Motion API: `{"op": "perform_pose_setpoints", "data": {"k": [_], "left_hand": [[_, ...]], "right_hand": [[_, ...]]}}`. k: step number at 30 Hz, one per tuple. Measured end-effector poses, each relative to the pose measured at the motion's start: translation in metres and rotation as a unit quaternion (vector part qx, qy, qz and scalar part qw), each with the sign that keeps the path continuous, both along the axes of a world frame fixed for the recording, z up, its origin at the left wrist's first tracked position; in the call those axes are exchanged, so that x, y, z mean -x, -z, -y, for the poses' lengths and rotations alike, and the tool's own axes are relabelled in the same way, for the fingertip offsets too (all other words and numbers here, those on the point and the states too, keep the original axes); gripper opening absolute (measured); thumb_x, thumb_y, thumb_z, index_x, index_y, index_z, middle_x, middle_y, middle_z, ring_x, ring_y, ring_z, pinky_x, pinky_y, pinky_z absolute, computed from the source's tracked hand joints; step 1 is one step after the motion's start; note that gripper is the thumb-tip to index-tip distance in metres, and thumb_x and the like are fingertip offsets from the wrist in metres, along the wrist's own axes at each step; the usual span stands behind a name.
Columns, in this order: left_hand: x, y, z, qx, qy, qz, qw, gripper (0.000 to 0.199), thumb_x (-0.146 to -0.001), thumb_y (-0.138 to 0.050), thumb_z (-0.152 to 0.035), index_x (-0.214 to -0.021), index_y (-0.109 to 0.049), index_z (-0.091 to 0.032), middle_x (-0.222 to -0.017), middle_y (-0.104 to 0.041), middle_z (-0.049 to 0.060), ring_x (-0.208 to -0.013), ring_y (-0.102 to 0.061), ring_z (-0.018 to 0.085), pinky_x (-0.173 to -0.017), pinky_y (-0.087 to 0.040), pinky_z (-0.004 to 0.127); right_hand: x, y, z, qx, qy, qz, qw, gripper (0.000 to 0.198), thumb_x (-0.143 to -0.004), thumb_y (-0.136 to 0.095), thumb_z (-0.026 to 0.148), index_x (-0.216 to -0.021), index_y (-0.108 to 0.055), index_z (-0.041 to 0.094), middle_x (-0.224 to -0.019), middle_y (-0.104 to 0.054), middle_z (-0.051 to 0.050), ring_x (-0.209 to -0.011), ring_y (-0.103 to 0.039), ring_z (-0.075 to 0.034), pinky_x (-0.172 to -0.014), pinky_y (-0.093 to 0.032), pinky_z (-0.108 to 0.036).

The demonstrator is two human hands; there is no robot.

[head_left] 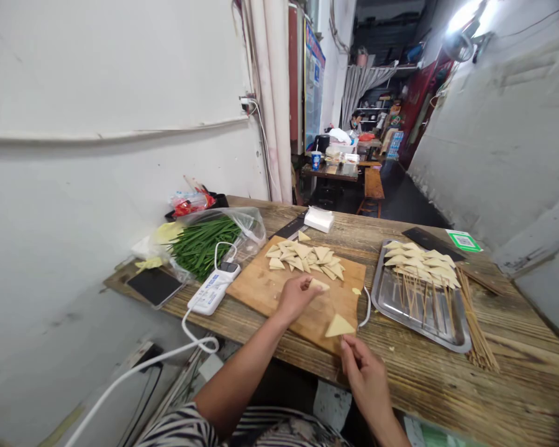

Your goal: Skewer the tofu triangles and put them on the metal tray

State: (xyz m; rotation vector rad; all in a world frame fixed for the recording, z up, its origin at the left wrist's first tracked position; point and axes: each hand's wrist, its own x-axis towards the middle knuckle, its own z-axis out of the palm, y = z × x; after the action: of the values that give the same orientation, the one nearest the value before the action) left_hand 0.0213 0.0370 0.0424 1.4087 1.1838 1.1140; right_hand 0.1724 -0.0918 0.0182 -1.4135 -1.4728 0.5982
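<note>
My left hand is closed in a pinch on a pale yellow triangular slice, possibly tofu, above the wooden cutting board. Close to the board's front edge, my right hand has its thumb and fingers pressed together at the lower edge of another triangular slice. Whether these fingertips grip that slice or a thin stick under it, I cannot tell. A loose pile of similar slices covers the board's back part. To the right, a metal tray holds several slices on bamboo skewers.
Loose bamboo skewers lie along the tray's right side. Left of the board are a white power strip with its cable, a phone and bagged green chives. A tissue pack sits behind the board.
</note>
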Motion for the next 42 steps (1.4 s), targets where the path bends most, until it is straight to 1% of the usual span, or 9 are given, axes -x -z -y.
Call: {"op": "perform_pose_setpoints", "data": {"k": [2, 4, 6, 8, 10, 13, 20, 27, 42], "left_hand": [[0.001, -0.003, 0.003, 0.100, 0.014, 0.115, 0.988, 0.023, -0.066, -0.063, -0.030, -0.079, -0.060, -0.012, -0.072, -0.062, 0.004, -0.056, -0.052, 0.008, -0.045, -0.033, 0.016], [0.002, -0.006, 0.006, 0.200, 0.047, 0.213, 0.955, 0.022, -0.067, -0.064, -0.028, -0.078, -0.059, -0.010, -0.073, -0.062, 0.005, -0.049, -0.049, 0.005, -0.037, -0.026, 0.014], [0.004, -0.008, 0.006, 0.262, 0.061, 0.280, 0.922, 0.018, -0.069, -0.064, -0.023, -0.077, -0.058, -0.009, -0.075, -0.063, 0.008, -0.048, -0.051, 0.004, -0.036, -0.028, 0.012], [0.006, -0.007, 0.006, 0.295, 0.054, 0.319, 0.899, 0.014, -0.071, -0.062, -0.019, -0.078, -0.058, -0.007, -0.079, -0.064, 0.011, -0.056, -0.058, 0.008, -0.042, -0.039, 0.014], [0.007, -0.004, 0.005, 0.316, 0.053, 0.344, 0.883, 0.013, -0.073, -0.060, -0.017, -0.082, -0.057, -0.007, -0.086, -0.064, 0.014, -0.071, -0.063, 0.015, -0.057, -0.049, 0.021], [0.008, -0.001, 0.004, 0.331, 0.052, 0.362, 0.870, 0.014, -0.074, -0.059, -0.015, -0.084, -0.055, -0.006, -0.090, -0.064, 0.016, -0.084, -0.063, 0.022, -0.075, -0.051, 0.034], [0.008, -0.001, 0.004, 0.331, 0.049, 0.361, 0.870, 0.013, -0.075, -0.059, -0.014, -0.084, -0.055, -0.006, -0.090, -0.065, 0.017, -0.085, -0.063, 0.023, -0.081, -0.049, 0.039], [0.006, -0.002, 0.006, 0.324, 0.051, 0.347, 0.879, 0.014, -0.073, -0.060, -0.014, -0.083, -0.057, -0.005, -0.088, -0.065, 0.017, -0.083, -0.063, 0.024, -0.077, -0.050, 0.037], [0.001, -0.001, 0.011, 0.309, 0.060, 0.302, 0.900, 0.015, -0.069, -0.065, -0.019, -0.075, -0.058, -0.007, -0.082, -0.066, 0.013, -0.079, -0.064, 0.023, -0.073, -0.051, 0.034]], "right_hand": [[0.001, 0.000, 0.004, -0.007, -0.011, 0.022, 1.000, 0.031, -0.084, -0.045, 0.038, -0.091, -0.065, 0.015, -0.058, -0.062, -0.002, -0.049, -0.058, -0.014, -0.046, -0.045, -0.018], [0.002, -0.001, 0.007, -0.008, -0.024, 0.039, 0.999, 0.030, -0.085, -0.044, 0.036, -0.093, -0.064, 0.015, -0.062, -0.064, -0.004, -0.053, -0.060, -0.014, -0.048, -0.046, -0.019], [0.003, -0.003, 0.008, -0.009, -0.032, 0.051, 0.998, 0.030, -0.085, -0.043, 0.035, -0.093, -0.064, 0.015, -0.066, -0.066, -0.005, -0.055, -0.061, -0.015, -0.049, -0.047, -0.019], [0.003, -0.004, 0.008, -0.013, -0.038, 0.063, 0.997, 0.029, -0.086, -0.043, 0.034, -0.092, -0.064, 0.015, -0.069, -0.066, -0.006, -0.057, -0.062, -0.015, -0.051, -0.048, -0.020], [0.003, -0.005, 0.009, -0.013, -0.045, 0.073, 0.996, 0.028, -0.086, -0.043, 0.033, -0.090, -0.064, 0.014, -0.073, -0.067, -0.007, -0.061, -0.063, -0.015, -0.054, -0.049, -0.020], [0.003, -0.004, 0.009, 0.000, -0.052, 0.077, 0.996, 0.029, -0.086, -0.043, 0.033, -0.091, -0.064, 0.014, -0.077, -0.067, -0.007, -0.064, -0.063, -0.016, -0.058, -0.050, -0.021], [0.003, 0.003, 0.006, 0.027, -0.051, 0.065, 0.996, 0.030, -0.086, -0.043, 0.035, -0.093, -0.063, 0.014, -0.075, -0.067, -0.008, -0.063, -0.063, -0.017, -0.053, -0.049, -0.021], [0.001, 0.005, 0.005, 0.022, -0.056, 0.060, 0.996, 0.029, -0.086, -0.043, 0.034, -0.093, -0.063, 0.014, -0.082, -0.068, -0.007, -0.070, -0.064, -0.017, -0.064, -0.050, -0.023], [0.004, 0.005, 0.003, 0.017, -0.040, 0.079, 0.996, 0.031, -0.087, -0.041, 0.035, -0.091, -0.064, 0.014, -0.080, -0.068, -0.008, -0.068, -0.064, -0.018, -0.061, -0.050, -0.023]]}}
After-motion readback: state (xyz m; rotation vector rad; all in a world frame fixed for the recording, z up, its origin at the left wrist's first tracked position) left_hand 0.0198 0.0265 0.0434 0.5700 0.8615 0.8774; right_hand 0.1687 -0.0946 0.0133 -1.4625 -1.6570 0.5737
